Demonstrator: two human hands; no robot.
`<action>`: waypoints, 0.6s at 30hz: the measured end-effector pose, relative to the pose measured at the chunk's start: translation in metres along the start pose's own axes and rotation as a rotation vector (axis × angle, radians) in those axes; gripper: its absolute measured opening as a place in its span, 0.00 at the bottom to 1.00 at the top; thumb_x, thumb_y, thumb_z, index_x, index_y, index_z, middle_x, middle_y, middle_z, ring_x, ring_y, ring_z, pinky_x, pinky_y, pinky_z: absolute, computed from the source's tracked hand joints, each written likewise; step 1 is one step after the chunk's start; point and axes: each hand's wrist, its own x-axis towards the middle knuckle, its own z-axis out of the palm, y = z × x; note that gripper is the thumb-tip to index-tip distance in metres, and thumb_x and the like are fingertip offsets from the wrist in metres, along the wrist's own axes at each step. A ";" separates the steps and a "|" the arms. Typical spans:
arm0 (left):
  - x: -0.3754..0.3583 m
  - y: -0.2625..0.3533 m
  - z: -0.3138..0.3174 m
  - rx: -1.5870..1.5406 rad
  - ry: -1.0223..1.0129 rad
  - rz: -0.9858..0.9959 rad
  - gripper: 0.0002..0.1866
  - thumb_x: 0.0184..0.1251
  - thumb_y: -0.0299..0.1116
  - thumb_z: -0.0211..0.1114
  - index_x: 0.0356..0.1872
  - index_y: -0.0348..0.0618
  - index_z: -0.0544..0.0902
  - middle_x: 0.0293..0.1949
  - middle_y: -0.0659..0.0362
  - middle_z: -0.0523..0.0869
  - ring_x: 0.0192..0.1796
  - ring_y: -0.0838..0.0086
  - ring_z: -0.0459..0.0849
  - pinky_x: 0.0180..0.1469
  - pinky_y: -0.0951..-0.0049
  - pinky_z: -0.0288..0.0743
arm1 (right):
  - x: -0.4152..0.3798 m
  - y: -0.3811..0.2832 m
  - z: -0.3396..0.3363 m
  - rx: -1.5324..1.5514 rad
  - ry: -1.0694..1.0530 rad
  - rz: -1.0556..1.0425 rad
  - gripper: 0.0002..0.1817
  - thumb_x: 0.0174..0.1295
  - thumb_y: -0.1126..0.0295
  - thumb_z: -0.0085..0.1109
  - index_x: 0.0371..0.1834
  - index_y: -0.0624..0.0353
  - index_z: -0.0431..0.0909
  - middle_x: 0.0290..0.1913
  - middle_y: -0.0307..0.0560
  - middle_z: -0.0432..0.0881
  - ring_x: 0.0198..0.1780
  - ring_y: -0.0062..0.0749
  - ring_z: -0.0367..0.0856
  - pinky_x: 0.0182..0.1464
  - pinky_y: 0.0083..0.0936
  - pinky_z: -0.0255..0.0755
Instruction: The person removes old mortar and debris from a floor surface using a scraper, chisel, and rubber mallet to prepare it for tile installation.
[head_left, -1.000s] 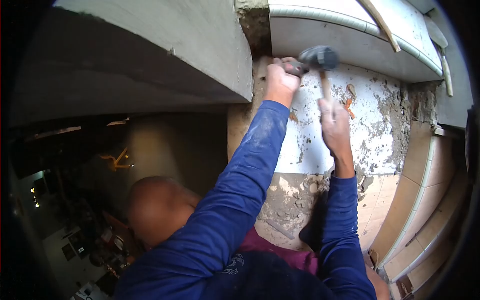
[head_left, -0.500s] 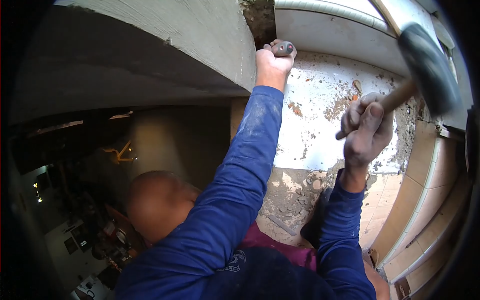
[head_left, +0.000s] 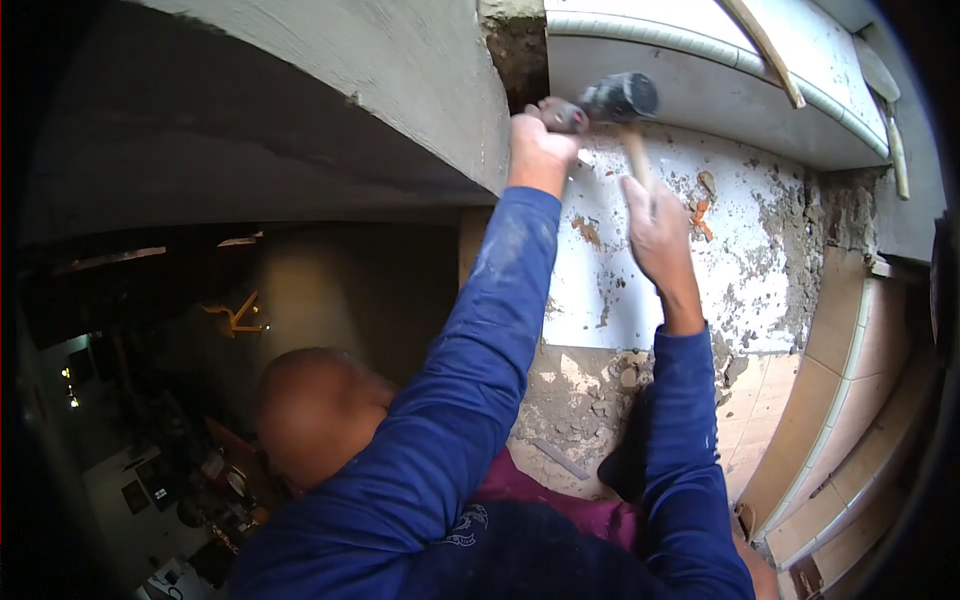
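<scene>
My left hand point(head_left: 543, 138) is wrapped round the grey handle of a chisel-like tool point(head_left: 568, 118), beside a dark gap point(head_left: 518, 62) at the wall's end. The tool's tip is hidden. My right hand point(head_left: 661, 228) grips the wooden handle of a black-headed mallet point(head_left: 622, 98). The mallet's head is at the end of the tool handle; whether they touch cannot be made out. Below both hands lies a white slab point(head_left: 625, 290) strewn with mortar bits and orange fragments point(head_left: 701, 220).
A grey plastered wall point(head_left: 400, 70) stands at the upper left. A tiled step point(head_left: 690, 85) with a wooden stick point(head_left: 768, 50) runs along the top. Curved tiled steps point(head_left: 840, 330) lie at right. Rubble point(head_left: 575, 400) covers the floor near my foot.
My right hand has swung the mallet left, from the right side to the tool handle. My left hand has shifted slightly down with the tool.
</scene>
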 end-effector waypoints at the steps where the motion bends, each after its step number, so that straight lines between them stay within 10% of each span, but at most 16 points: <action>1: 0.026 0.000 -0.027 0.050 -0.094 -0.077 0.09 0.77 0.31 0.40 0.35 0.52 0.68 0.23 0.60 0.71 0.27 0.68 0.71 0.34 0.61 0.70 | -0.006 -0.002 -0.009 0.018 0.044 0.072 0.18 0.76 0.60 0.51 0.44 0.68 0.80 0.26 0.58 0.78 0.29 0.43 0.79 0.36 0.42 0.71; 5: -0.009 -0.040 -0.049 0.256 0.002 0.074 0.08 0.83 0.35 0.41 0.41 0.50 0.67 0.24 0.60 0.72 0.28 0.69 0.74 0.32 0.58 0.74 | -0.025 0.003 -0.019 0.454 0.273 0.030 0.16 0.79 0.56 0.51 0.39 0.57 0.74 0.16 0.28 0.65 0.15 0.11 0.58 0.15 0.15 0.50; 17: -0.002 -0.037 -0.005 0.050 0.145 0.026 0.09 0.78 0.31 0.40 0.37 0.50 0.70 0.28 0.64 0.74 0.26 0.75 0.77 0.29 0.66 0.75 | -0.036 0.000 -0.003 0.861 0.436 -0.330 0.17 0.80 0.56 0.45 0.41 0.60 0.70 0.26 0.39 0.70 0.20 0.18 0.65 0.22 0.16 0.64; 18: -0.011 -0.041 0.002 0.019 0.187 0.050 0.10 0.77 0.30 0.40 0.36 0.50 0.70 0.26 0.64 0.74 0.24 0.75 0.75 0.28 0.67 0.74 | -0.028 0.044 0.018 0.416 0.374 -0.446 0.17 0.80 0.56 0.45 0.39 0.59 0.71 0.26 0.39 0.71 0.19 0.18 0.65 0.21 0.16 0.63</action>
